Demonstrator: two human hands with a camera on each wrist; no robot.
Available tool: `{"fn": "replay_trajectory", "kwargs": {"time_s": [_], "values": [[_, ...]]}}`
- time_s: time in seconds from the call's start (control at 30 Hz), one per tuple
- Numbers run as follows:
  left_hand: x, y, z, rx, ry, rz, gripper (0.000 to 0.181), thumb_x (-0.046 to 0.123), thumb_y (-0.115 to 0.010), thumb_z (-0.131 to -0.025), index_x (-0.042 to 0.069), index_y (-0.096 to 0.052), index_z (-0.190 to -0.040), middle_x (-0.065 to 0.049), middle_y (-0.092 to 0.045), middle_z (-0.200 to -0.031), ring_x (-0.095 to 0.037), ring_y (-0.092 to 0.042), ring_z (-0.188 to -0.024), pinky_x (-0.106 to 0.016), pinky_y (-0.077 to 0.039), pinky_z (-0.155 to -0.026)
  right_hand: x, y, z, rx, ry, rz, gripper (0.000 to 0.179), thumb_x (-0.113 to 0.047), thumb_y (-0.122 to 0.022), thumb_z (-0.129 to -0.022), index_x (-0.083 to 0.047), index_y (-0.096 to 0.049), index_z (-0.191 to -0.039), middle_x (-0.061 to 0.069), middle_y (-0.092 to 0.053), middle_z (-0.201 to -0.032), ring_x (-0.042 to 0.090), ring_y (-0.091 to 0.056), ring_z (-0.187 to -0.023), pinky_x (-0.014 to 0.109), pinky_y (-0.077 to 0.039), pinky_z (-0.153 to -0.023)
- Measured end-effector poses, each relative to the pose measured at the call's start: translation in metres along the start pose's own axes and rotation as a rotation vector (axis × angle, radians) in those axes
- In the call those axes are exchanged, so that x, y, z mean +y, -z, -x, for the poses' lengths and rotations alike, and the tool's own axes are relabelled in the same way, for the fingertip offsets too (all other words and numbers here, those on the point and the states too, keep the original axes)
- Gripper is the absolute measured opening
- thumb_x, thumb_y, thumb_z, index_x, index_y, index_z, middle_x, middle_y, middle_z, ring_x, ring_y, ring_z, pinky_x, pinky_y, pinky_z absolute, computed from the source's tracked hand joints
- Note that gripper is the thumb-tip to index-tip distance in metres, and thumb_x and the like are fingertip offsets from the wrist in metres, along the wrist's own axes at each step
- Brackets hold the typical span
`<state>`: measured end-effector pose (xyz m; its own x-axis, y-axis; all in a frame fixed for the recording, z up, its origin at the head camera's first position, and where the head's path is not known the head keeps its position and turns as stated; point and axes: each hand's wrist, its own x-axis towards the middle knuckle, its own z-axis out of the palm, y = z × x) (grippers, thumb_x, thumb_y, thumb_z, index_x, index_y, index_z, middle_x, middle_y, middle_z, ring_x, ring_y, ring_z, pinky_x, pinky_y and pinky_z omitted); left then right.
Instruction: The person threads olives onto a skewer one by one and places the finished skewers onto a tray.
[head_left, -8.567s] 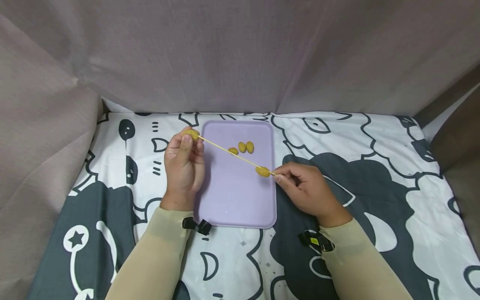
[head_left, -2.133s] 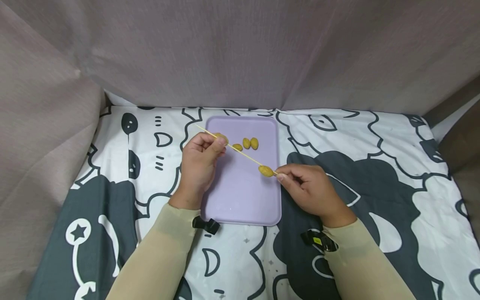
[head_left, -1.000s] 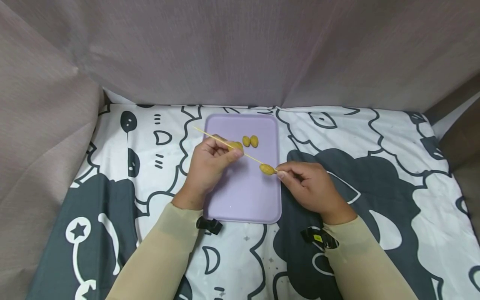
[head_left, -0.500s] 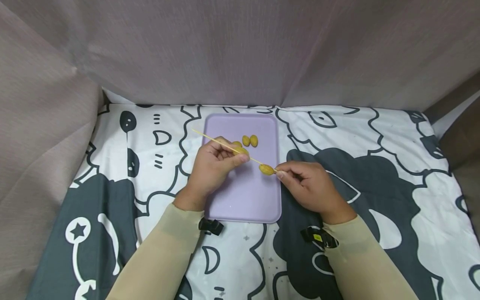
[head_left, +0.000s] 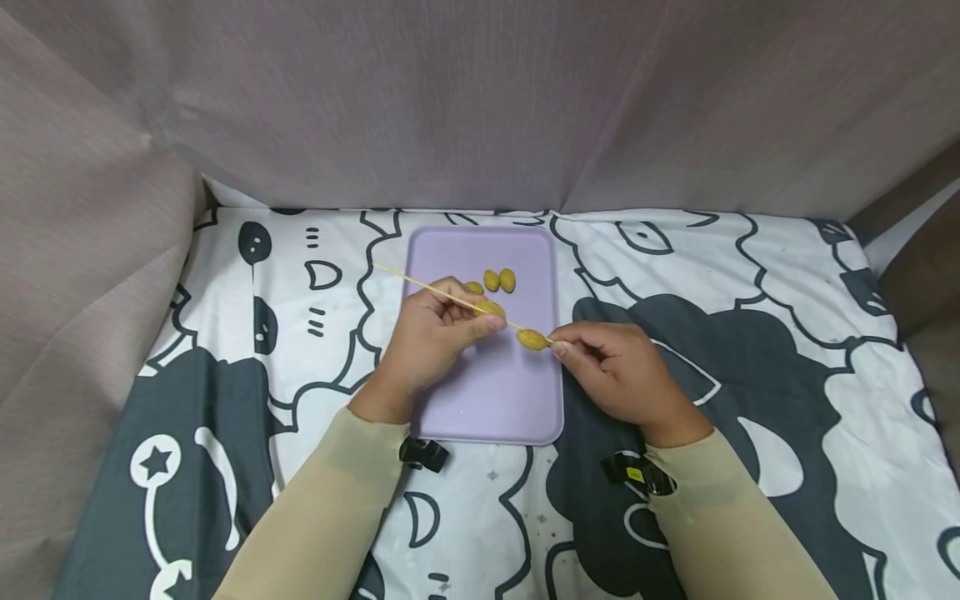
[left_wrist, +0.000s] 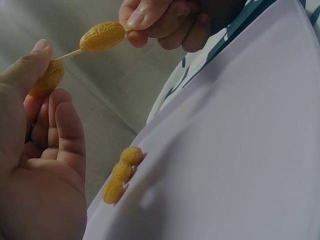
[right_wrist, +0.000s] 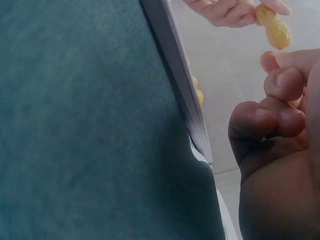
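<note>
My left hand pinches a yellow, wrinkled candied date between thumb and fingers. The thin wooden skewer runs through it, and its far end sticks out to the left past the hand. A second candied date sits on the skewer near its right end, a short gap from the first, as the left wrist view also shows. Just behind that one, the thumb and forefinger of my right hand pinch the skewer's end. Both hands are raised over the lilac tray.
Toward the back of the tray lie 3 more candied dates, the leftmost partly hidden by the left hand. The tray stands on a cloth with cartoon prints, and a grey-brown curtain rises behind.
The left hand's date was at the skewer's far end; it has slid right along it, closer to the second date. The skewer now protrudes left. The right hand keeps its grip, nearly still.
</note>
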<state>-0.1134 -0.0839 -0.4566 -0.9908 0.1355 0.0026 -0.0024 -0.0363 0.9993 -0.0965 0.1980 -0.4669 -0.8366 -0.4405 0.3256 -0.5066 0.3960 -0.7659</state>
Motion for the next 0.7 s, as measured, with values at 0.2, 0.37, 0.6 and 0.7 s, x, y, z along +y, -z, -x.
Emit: {"fn": "replay_trajectory", "kwargs": {"time_s": [0.2, 0.37, 0.6, 0.7], "values": [[-0.0022, -0.0016, -0.0003, -0.019, -0.011, -0.028, 0.021, 0.002, -0.094, -0.089, 0.005, -0.076, -0.099, 0.000, -0.079, -0.092, -0.009, -0.057, -0.069, -0.018, -0.047, -0.056, -0.0007, 0.0001, -0.0003, 0.001, 0.001, -0.002, 0.021, 0.002, -0.078, -0.102, -0.014, -0.085, -0.113, -0.010, -0.064, -0.074, 0.003, -0.050, -0.060, 0.018, -0.042, -0.054], [-0.0033, -0.0024, -0.0001, -0.038, -0.009, -0.056, 0.022, 0.005, -0.095, -0.089, 0.006, -0.075, -0.096, -0.003, -0.079, -0.093, -0.009, -0.057, -0.068, -0.019, -0.046, -0.055, -0.0009, 0.0005, -0.0008, -0.006, 0.007, 0.001, 0.020, 0.002, -0.078, -0.102, -0.012, -0.085, -0.113, -0.008, -0.067, -0.077, 0.003, -0.051, -0.061, 0.018, -0.042, -0.054], [-0.0013, -0.0041, 0.0019, -0.067, -0.018, -0.057, 0.022, 0.006, -0.095, -0.090, 0.006, -0.075, -0.100, -0.006, -0.084, -0.098, -0.010, -0.060, -0.069, -0.019, -0.048, -0.056, -0.0014, 0.0000, -0.0008, -0.013, 0.008, -0.001, 0.019, 0.003, -0.078, -0.101, -0.011, -0.085, -0.114, -0.007, -0.068, -0.079, 0.004, -0.052, -0.063, 0.018, -0.044, -0.055], [-0.0012, -0.0050, 0.0028, -0.077, -0.021, -0.055, 0.022, 0.006, -0.094, -0.090, 0.006, -0.075, -0.100, -0.007, -0.085, -0.100, -0.010, -0.061, -0.069, -0.019, -0.049, -0.056, -0.0014, -0.0001, -0.0008, -0.013, 0.009, -0.003, 0.020, 0.003, -0.078, -0.101, -0.010, -0.085, -0.114, -0.007, -0.068, -0.078, 0.004, -0.052, -0.063, 0.018, -0.043, -0.055]]}}
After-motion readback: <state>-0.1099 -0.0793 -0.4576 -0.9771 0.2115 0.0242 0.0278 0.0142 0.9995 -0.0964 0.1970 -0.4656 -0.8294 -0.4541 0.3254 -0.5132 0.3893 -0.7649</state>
